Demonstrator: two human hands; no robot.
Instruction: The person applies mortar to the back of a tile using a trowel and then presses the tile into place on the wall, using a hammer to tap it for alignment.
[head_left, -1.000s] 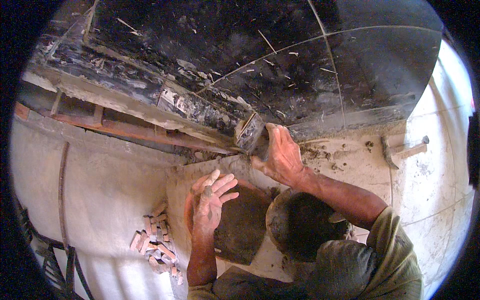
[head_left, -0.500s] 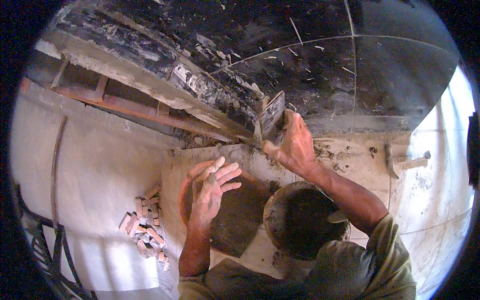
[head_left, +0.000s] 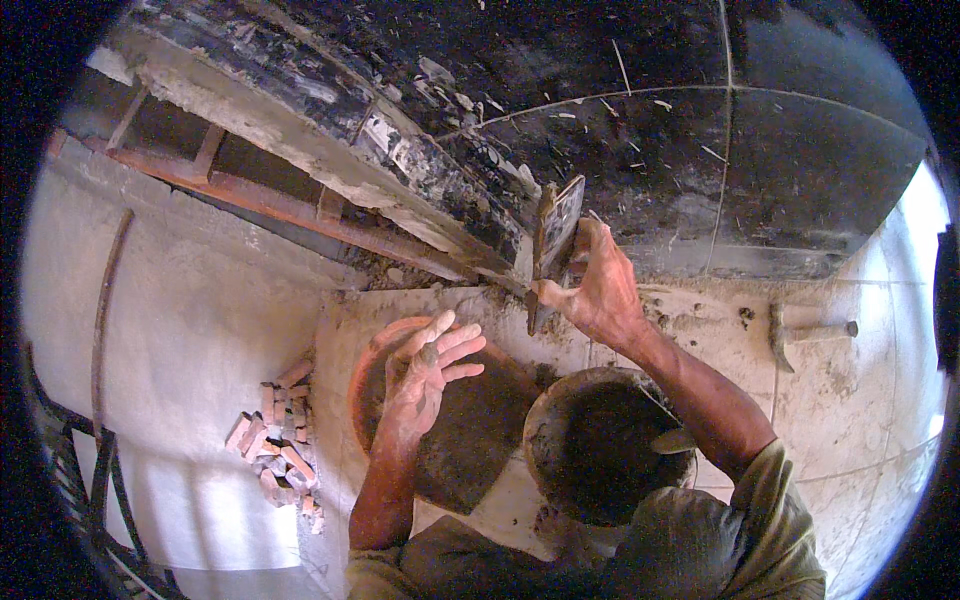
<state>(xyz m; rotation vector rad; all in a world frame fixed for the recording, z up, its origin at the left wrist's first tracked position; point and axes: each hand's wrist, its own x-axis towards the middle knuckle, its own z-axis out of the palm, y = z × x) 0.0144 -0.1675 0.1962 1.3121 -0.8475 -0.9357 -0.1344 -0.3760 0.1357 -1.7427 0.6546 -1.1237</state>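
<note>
"Tile (head_left: 561,225), then: where was it?"

"In my right hand (head_left: 602,288), stood on edge and tilted a little, at the near right end of the ledge (head_left: 465,205). My thumb lay by its near edge and my fingers were on its right side."

"Did it touch the ledge?"

"I couldn't tell; the two met too closely in my view."

"And your left hand (head_left: 422,375)?"

"Held nothing. Its fingers were spread wide, pointing far and right, with grey smears on them, above the orange basin (head_left: 361,385)."

"What else was near you?"

"A dark pan (head_left: 535,425) sat just right of the basin, below my right forearm, with a pale flat tool (head_left: 673,441) at its right side."

"Farther out?"

"A hammer (head_left: 781,340) lay to the right on the pale floor (head_left: 740,380). Broken bricks (head_left: 270,450) were heaped on the left, and a thin rod (head_left: 108,320) stood left of them. On the far side spread black slabs (head_left: 660,190) with pale joints and scattered white scraps."
</note>
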